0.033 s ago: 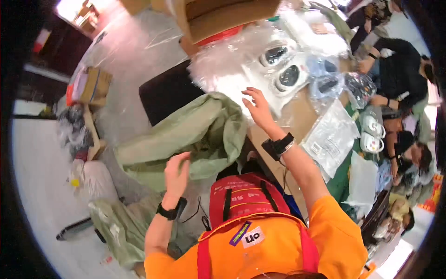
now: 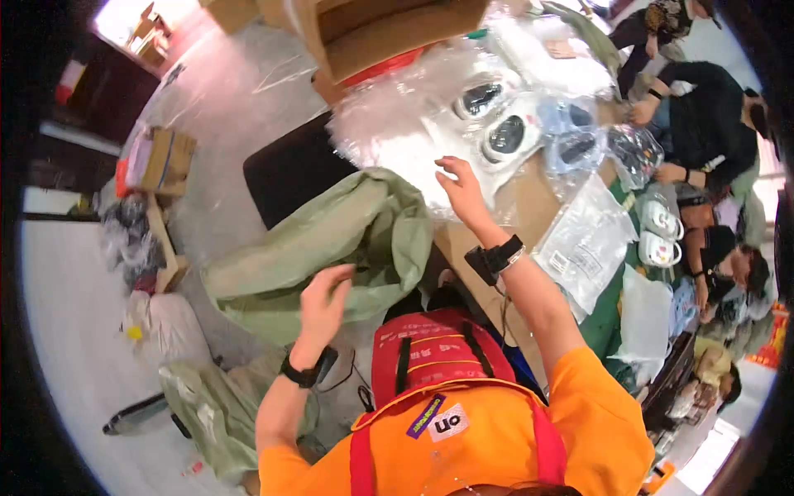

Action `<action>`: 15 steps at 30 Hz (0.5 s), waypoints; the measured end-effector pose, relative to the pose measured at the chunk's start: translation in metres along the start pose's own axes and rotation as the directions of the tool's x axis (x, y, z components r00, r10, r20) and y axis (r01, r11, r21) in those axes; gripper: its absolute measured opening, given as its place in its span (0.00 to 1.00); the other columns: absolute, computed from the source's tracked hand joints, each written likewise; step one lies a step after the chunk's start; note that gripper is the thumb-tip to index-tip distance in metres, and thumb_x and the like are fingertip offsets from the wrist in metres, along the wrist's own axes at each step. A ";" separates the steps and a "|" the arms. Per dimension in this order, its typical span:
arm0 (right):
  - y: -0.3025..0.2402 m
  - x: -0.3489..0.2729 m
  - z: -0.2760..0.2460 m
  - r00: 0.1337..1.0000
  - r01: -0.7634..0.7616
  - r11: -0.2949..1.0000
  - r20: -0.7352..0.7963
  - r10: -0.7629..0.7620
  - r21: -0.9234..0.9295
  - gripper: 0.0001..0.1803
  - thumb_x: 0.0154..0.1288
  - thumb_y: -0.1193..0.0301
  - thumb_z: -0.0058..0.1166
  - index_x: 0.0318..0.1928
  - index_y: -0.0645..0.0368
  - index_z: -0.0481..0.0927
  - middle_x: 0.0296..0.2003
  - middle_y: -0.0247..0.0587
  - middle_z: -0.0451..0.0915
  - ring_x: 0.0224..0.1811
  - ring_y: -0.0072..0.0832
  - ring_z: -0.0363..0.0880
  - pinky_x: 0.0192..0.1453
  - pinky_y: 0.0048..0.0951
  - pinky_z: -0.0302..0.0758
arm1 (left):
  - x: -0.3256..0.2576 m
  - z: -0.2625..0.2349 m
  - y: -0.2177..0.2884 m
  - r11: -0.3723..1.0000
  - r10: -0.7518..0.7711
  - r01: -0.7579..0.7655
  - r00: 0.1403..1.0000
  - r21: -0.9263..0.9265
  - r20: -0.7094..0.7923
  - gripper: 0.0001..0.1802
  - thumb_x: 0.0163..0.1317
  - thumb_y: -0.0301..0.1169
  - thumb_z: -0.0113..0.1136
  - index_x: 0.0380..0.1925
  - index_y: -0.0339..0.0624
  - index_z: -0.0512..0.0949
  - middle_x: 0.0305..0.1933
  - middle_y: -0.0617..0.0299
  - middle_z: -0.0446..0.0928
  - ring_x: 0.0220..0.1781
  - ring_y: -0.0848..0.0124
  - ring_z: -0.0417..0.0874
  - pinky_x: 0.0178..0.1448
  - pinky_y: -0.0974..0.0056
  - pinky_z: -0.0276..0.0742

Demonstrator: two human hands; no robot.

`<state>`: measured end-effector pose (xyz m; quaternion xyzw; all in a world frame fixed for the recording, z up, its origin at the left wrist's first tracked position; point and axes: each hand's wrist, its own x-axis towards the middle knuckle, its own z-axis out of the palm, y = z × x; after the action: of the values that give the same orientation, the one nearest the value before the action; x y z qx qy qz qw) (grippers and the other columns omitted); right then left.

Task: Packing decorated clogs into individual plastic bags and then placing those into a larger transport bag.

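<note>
My left hand [image 2: 322,304] hangs over the near rim of a large green woven sack [image 2: 281,273], fingers stretched and slightly apart, with nothing in it. The sack's mouth gapes toward the table, and its inside is mostly in shadow. Over the table's edge, just right of the sack, my right hand [image 2: 463,194] is empty too, its fingers loosely bent and apart. Beyond it lie white clogs [image 2: 506,136] with dark insoles in clear plastic. Bagged light-blue clogs [image 2: 575,145] sit to their right. A flat clear plastic bag [image 2: 585,248] rests right of my right forearm.
An open cardboard box [image 2: 397,37] stands at the far side, and a black seat-like block [image 2: 294,165] is behind the sack. Another green sack [image 2: 219,413] slumps on the floor at left. Co-workers [image 2: 711,124] sit along the right, near bagged white clogs [image 2: 660,227].
My left hand has shifted slightly up and to the right over the sack. My right hand is almost unmoved, with its fingers a little more curled. The table things sit slightly further left in view.
</note>
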<state>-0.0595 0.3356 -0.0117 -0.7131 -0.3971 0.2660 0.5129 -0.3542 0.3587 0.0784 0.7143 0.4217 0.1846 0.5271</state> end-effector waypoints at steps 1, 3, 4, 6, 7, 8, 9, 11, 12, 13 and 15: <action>0.000 -0.001 -0.015 0.991 -0.123 0.992 -0.061 0.123 0.001 0.17 0.56 0.65 0.49 0.46 0.57 0.72 0.48 0.41 0.68 0.47 0.29 0.69 0.47 0.27 0.67 | 0.017 0.016 0.019 0.997 0.083 -0.083 0.992 -0.013 0.095 0.15 0.50 0.25 0.52 0.40 0.34 0.71 0.40 0.54 0.74 0.42 0.64 0.75 0.48 0.64 0.68; 0.015 -0.002 -0.044 0.946 -0.288 0.940 -0.098 0.309 0.183 0.16 0.57 0.67 0.48 0.46 0.57 0.72 0.42 0.36 0.71 0.41 0.26 0.70 0.43 0.25 0.67 | 0.059 0.050 0.053 0.977 0.214 -0.213 0.945 -0.031 0.247 0.16 0.52 0.26 0.51 0.43 0.34 0.70 0.41 0.55 0.73 0.41 0.69 0.74 0.46 0.67 0.68; 0.014 -0.006 -0.055 0.920 -0.345 0.897 -0.087 0.381 0.277 0.16 0.57 0.68 0.47 0.45 0.59 0.71 0.41 0.36 0.71 0.40 0.26 0.71 0.42 0.26 0.68 | 0.081 0.070 0.066 0.966 0.255 -0.256 0.920 -0.037 0.298 0.17 0.54 0.26 0.50 0.45 0.35 0.69 0.43 0.58 0.73 0.41 0.72 0.72 0.47 0.68 0.68; 0.041 -0.018 -0.080 0.900 -0.374 0.862 -0.092 0.427 0.343 0.15 0.58 0.67 0.47 0.46 0.58 0.71 0.40 0.34 0.72 0.40 0.25 0.71 0.41 0.25 0.67 | 0.129 0.122 0.073 0.951 0.275 -0.225 0.927 -0.211 0.254 0.22 0.53 0.29 0.52 0.48 0.34 0.67 0.45 0.55 0.72 0.43 0.71 0.71 0.48 0.68 0.66; 0.052 -0.022 -0.088 0.881 -0.400 0.823 -0.080 0.467 0.403 0.15 0.58 0.66 0.47 0.46 0.57 0.71 0.38 0.32 0.73 0.39 0.23 0.71 0.40 0.23 0.67 | 0.153 0.146 0.068 0.963 0.109 -0.033 0.956 -0.269 0.273 0.29 0.51 0.33 0.54 0.52 0.32 0.61 0.50 0.49 0.67 0.49 0.65 0.69 0.52 0.66 0.64; 0.056 -0.027 -0.095 0.882 -0.402 0.820 -0.070 0.467 0.408 0.15 0.58 0.66 0.47 0.46 0.57 0.71 0.38 0.32 0.73 0.39 0.23 0.71 0.40 0.23 0.67 | 0.174 0.168 0.060 0.933 -0.061 0.161 0.953 -0.321 0.298 0.37 0.48 0.37 0.57 0.56 0.31 0.56 0.54 0.43 0.62 0.54 0.59 0.66 0.56 0.64 0.62; 0.061 -0.035 -0.103 0.851 -0.451 0.774 -0.048 0.523 0.444 0.16 0.58 0.66 0.47 0.46 0.57 0.71 0.38 0.32 0.73 0.39 0.22 0.71 0.40 0.23 0.67 | 0.191 0.189 0.054 0.902 -0.173 0.267 0.944 -0.341 0.281 0.45 0.47 0.41 0.58 0.58 0.30 0.47 0.58 0.39 0.55 0.58 0.57 0.60 0.59 0.61 0.57; 0.062 -0.050 -0.117 0.810 -0.522 0.709 0.014 0.586 0.474 0.16 0.59 0.65 0.47 0.47 0.57 0.71 0.38 0.31 0.73 0.39 0.21 0.71 0.39 0.23 0.67 | 0.219 0.215 0.044 0.784 -0.399 0.500 0.860 -0.368 0.320 0.62 0.41 0.51 0.62 0.58 0.28 0.28 0.63 0.36 0.41 0.64 0.53 0.49 0.64 0.54 0.47; 0.061 -0.057 -0.126 0.806 -0.530 0.699 0.028 0.592 0.479 0.16 0.59 0.65 0.47 0.47 0.57 0.71 0.38 0.31 0.73 0.39 0.21 0.71 0.39 0.23 0.67 | 0.229 0.227 0.039 0.782 -0.412 0.508 0.856 -0.361 0.312 0.62 0.41 0.51 0.62 0.58 0.28 0.28 0.63 0.36 0.41 0.64 0.53 0.49 0.64 0.54 0.47; 0.062 -0.066 -0.138 0.794 -0.541 0.693 0.018 0.607 0.477 0.17 0.59 0.65 0.47 0.47 0.57 0.70 0.38 0.30 0.73 0.39 0.21 0.71 0.39 0.23 0.67 | 0.238 0.242 0.036 0.711 -0.508 0.576 0.817 -0.402 0.272 0.64 0.41 0.52 0.62 0.58 0.28 0.26 0.63 0.36 0.41 0.64 0.52 0.48 0.64 0.52 0.47; 0.064 -0.071 -0.146 0.781 -0.566 0.686 0.030 0.624 0.458 0.18 0.59 0.65 0.47 0.49 0.58 0.69 0.39 0.31 0.72 0.39 0.22 0.71 0.38 0.23 0.67 | 0.269 0.257 0.006 0.606 -0.715 0.688 0.691 -0.400 0.106 0.48 0.40 0.53 0.64 0.53 0.30 0.56 0.45 0.46 0.67 0.40 0.63 0.71 0.41 0.59 0.68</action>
<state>0.0354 0.1894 -0.0259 -0.6826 -0.0385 0.4547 0.5709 -0.0149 0.4192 -0.0616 0.3583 0.6355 0.0701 0.6803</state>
